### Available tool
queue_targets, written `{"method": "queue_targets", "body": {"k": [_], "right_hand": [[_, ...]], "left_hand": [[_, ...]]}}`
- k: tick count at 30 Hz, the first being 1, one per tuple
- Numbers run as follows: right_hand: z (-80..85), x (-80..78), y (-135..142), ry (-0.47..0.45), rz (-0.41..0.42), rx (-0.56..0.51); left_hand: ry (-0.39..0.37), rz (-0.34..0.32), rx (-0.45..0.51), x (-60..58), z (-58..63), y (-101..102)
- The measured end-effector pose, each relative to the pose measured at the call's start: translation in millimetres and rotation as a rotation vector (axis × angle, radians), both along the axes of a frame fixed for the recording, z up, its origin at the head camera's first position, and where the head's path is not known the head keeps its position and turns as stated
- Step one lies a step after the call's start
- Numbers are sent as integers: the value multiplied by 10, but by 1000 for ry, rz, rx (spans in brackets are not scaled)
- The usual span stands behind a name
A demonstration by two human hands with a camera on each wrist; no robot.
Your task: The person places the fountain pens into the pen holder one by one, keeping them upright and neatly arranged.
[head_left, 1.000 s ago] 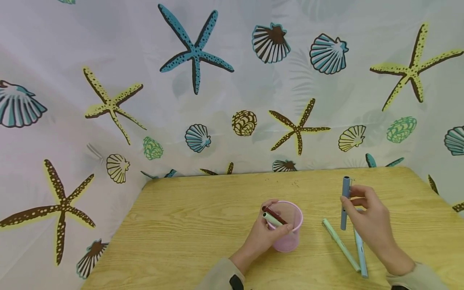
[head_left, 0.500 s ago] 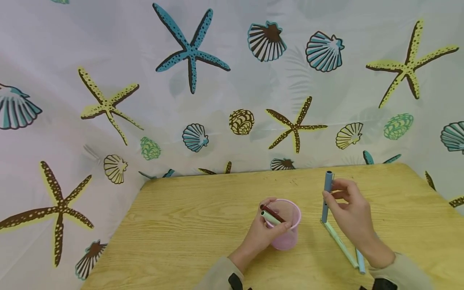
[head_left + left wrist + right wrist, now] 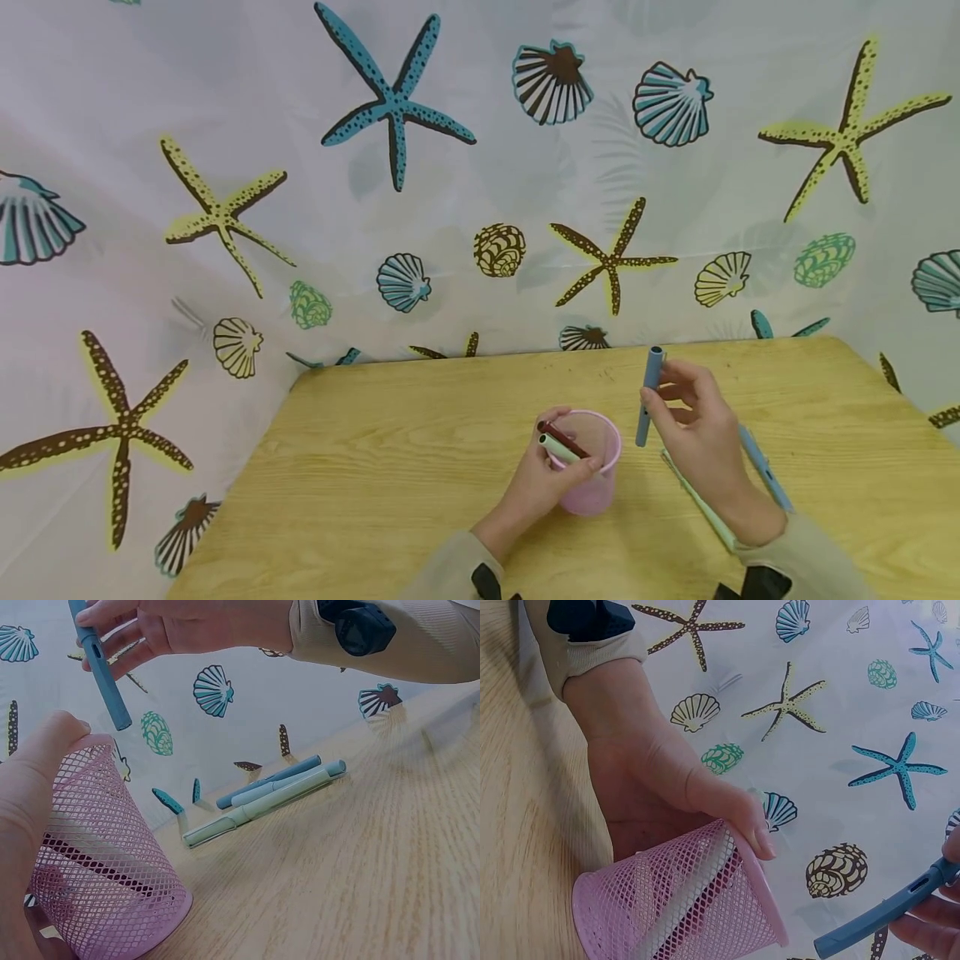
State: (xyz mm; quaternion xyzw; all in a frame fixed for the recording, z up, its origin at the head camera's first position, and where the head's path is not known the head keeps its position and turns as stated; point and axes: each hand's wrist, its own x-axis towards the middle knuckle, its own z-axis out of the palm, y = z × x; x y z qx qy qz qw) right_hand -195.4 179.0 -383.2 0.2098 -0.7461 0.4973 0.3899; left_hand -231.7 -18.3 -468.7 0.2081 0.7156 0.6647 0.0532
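The left hand (image 3: 542, 477) grips the pink cup (image 3: 588, 502), two pens (image 3: 560, 437) inside; a firm hold should prevent tipping. Beside it, the blue pen (image 3: 652, 375) is pinched nearly upright in the right hand (image 3: 701, 442), best kept above the rim. Three other pens (image 3: 270, 801) lie on the counter (image 3: 412, 433).

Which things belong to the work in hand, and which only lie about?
Likely work: pink mesh cup, held by left hand; blue pen, in right hand; two pens inside the cup; three loose pens.

Only surroundings: table; shell-patterned cloth.
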Motion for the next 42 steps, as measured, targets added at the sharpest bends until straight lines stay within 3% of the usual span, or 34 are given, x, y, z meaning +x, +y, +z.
{"method": "queue_targets", "body": {"k": [8, 18, 27, 32, 37, 42], "right_hand": [[25, -23, -136, 24, 56, -44], [132, 95, -338, 41, 100, -27], [15, 135, -367, -18, 63, 43], [-165, 44, -330, 0, 69, 62], [-385, -71, -263, -20, 61, 80], [-477, -70, -237, -64, 57, 136]], "left_hand": [[5, 3, -15, -8, -1, -11], [-5, -9, 5, -24, -7, 8], [-8, -12, 12, -20, -8, -2], [-15, -16, 7, -20, 5, 5], [-11, -40, 26, 47, 134, -3], [-9, -51, 26, 131, 255, -17]]}}
